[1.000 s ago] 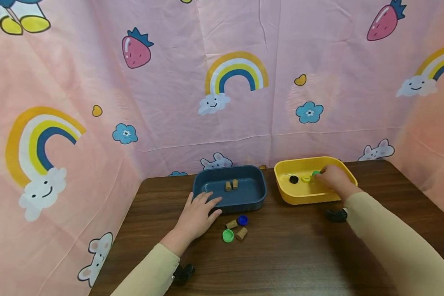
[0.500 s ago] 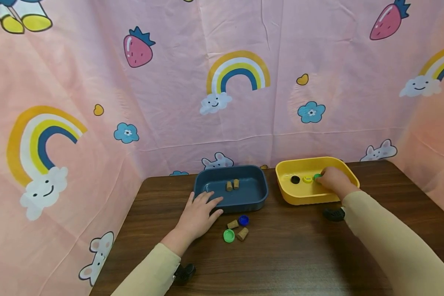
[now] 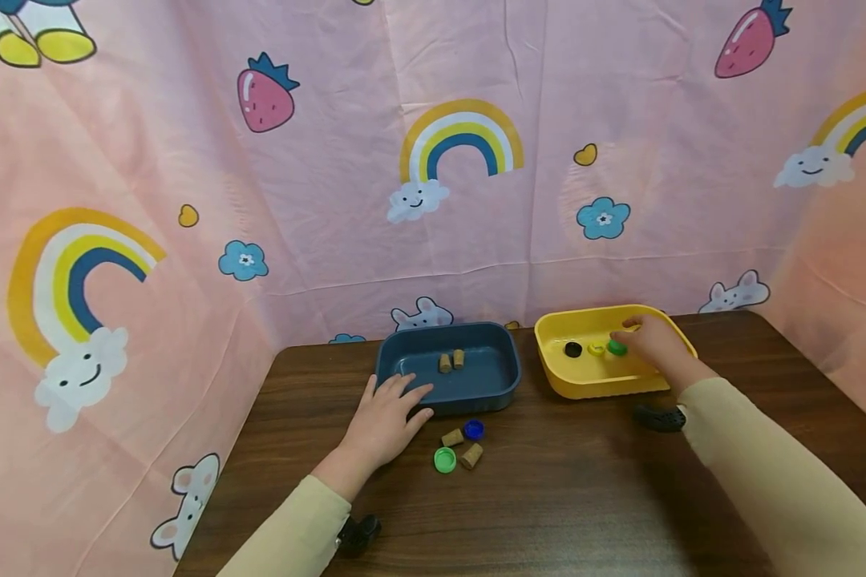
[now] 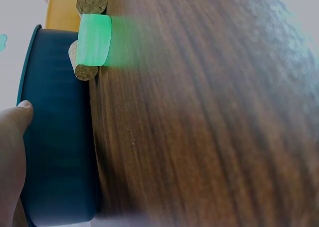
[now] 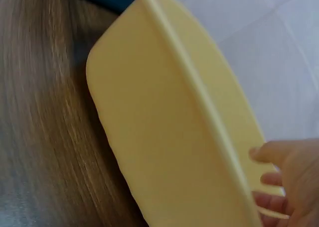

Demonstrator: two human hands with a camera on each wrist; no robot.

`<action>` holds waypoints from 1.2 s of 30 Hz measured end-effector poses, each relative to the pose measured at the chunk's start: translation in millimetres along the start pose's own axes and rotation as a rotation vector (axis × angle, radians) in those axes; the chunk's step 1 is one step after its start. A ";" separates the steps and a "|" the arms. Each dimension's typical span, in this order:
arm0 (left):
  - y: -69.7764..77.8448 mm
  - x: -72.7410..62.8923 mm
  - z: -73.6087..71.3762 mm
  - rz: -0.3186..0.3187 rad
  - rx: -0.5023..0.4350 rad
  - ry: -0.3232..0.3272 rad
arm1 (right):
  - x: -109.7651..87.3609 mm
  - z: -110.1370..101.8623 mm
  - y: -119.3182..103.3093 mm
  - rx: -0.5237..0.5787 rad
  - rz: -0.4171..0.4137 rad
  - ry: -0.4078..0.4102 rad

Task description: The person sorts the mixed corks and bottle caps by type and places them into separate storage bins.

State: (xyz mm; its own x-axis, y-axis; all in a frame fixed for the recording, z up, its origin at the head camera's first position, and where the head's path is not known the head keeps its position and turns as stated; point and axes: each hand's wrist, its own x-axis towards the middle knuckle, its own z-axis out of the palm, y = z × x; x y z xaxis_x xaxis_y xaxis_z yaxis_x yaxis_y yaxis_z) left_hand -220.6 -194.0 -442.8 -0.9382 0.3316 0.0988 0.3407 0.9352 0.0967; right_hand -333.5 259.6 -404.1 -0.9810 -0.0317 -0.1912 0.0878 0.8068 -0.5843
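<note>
My left hand (image 3: 384,418) rests with spread fingers at the near left rim of the dark blue tray (image 3: 505,383), where two corks (image 3: 451,361) lie. Over the yellow tray (image 3: 570,388) is my right hand (image 3: 653,344), its fingers loosely bent and holding nothing. Just left of those fingers, inside the yellow tray, sit a green bottle cap (image 3: 617,348), a yellow cap (image 3: 596,349) and a black cap (image 3: 573,350). In the right wrist view the fingers (image 5: 269,150) hang beyond the yellow rim.
On the wooden table (image 3: 548,497), in front of the blue tray, are a light green cap (image 3: 444,460), a blue cap (image 3: 474,429) and two more corks (image 3: 471,456). A pink patterned cloth (image 3: 332,200) hangs behind and beside the table.
My right hand has let go of the green cap, which now lies in the yellow tray. The fingers have parted and drawn up to the right. My left hand has stayed put.
</note>
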 end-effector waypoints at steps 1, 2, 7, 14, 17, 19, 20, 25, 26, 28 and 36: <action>-0.1 0.0 0.2 0.001 0.001 0.003 | -2.1 -0.8 -1.5 0.015 -0.016 0.011; 0.0 0.0 0.1 0.001 -0.001 0.007 | -4.8 -1.5 -3.4 0.025 -0.035 0.018; 0.1 0.1 0.1 0.000 -0.004 0.009 | -23.4 -0.5 -11.3 0.085 -0.137 0.055; -0.9 -0.5 0.2 -0.001 -0.014 0.011 | -59.3 10.6 -21.7 0.163 -0.245 0.053; -1.6 -0.3 1.1 0.000 -0.005 0.019 | -70.5 16.2 -24.1 0.185 -0.276 0.056; -2.1 0.3 2.2 0.003 -0.003 0.022 | -76.0 20.3 -25.2 0.197 -0.295 0.057; -2.2 0.7 2.7 0.005 -0.003 0.023 | -78.4 22.6 -25.6 0.201 -0.304 0.056; -2.1 0.7 1.7 0.003 -0.003 0.015 | -87.8 38.2 -33.3 0.253 -0.348 0.011; -2.0 0.6 1.3 0.002 -0.003 0.014 | -89.6 42.3 -36.1 0.265 -0.352 -0.002; -1.8 0.7 0.5 0.004 -0.004 0.015 | -93.8 50.9 -43.4 0.280 -0.370 -0.036; -0.3 0.3 0.2 0.014 0.002 0.021 | -104.9 95.3 -69.7 0.230 -0.380 -0.162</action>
State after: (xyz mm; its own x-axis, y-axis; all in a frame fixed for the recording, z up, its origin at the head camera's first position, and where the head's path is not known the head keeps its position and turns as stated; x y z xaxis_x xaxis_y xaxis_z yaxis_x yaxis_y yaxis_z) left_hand -221.0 -194.1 -443.0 -0.9319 0.3421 0.1209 0.3537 0.9308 0.0927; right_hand -220.3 150.4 -418.5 -0.9132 -0.4057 -0.0398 -0.2181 0.5689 -0.7930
